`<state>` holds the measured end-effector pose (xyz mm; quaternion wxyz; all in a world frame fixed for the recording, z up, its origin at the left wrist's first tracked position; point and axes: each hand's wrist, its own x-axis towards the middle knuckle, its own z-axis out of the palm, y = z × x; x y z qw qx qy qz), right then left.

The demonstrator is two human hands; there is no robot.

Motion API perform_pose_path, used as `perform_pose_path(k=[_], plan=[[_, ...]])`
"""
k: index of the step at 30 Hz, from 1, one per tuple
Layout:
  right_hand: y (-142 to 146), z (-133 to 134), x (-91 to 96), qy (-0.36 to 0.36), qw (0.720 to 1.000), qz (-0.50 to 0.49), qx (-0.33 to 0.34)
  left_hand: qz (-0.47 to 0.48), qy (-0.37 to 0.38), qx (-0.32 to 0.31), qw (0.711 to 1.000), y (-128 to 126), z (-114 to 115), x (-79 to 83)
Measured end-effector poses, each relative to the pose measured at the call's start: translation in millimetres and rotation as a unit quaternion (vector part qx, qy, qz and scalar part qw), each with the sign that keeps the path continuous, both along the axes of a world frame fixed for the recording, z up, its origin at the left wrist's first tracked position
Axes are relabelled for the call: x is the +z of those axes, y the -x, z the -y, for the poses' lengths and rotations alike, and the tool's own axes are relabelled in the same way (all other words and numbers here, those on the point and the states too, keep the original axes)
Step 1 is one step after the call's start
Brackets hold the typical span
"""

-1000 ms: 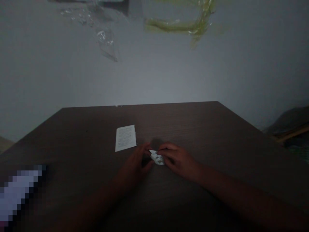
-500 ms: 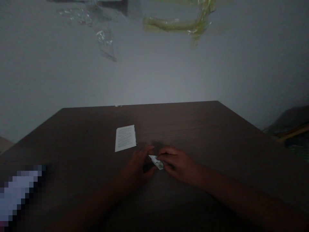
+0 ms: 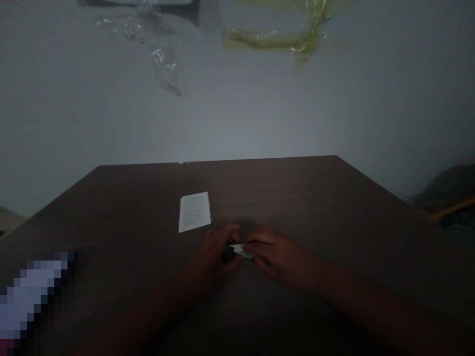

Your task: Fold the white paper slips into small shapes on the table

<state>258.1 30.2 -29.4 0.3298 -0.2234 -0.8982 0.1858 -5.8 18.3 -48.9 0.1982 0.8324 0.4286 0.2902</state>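
Observation:
A small folded piece of white paper [image 3: 242, 251] lies pressed flat and narrow between my two hands, low on the dark wood-grain table [image 3: 260, 188]. My left hand [image 3: 217, 253] grips its left end with the fingertips. My right hand [image 3: 276, 258] holds its right end from above, and the fingers hide part of it. To the left stands a flat printed sheet of white paper [image 3: 194, 212], close to my left hand but not touching it.
A pixelated pale object [image 3: 31, 296] sits at the lower left of the table. Behind the table's far edge is a grey wall with clear plastic [image 3: 165, 69] and greenish tape [image 3: 276, 39] on it. A dark shape [image 3: 451, 193] lies off to the right.
The folded paper looks narrower and flatter between my fingers. Both hands have shifted slightly towards me, and the printed sheet has not moved on the table.

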Motion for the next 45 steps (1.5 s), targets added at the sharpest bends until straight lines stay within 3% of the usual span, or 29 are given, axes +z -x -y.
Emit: perform_pose_path(k=[14, 21, 39, 45], plan=[[-0.1, -16.0, -1.3, 0.074, 0.995, -0.064, 0.007, 0.01, 0.001, -0.009, 1.0, 1.2, -5.4, -7.8], [-2.0, -18.6, -2.6, 0.07, 0.995, -0.066, -0.035, 0.001, 0.009, -0.005, 1.0, 0.4, -5.0, -4.7], [-2.0, -16.0, -3.3, 0.02, 0.999, -0.04, 0.013, -0.003, -0.03, -0.024, 0.999, 1.0, -7.1, -5.7], [-4.6, -15.0, 0.5, 0.025, 0.999, -0.018, 0.026, -0.039, -0.026, -0.052, 0.998, -0.9, -8.2, 3.3]])
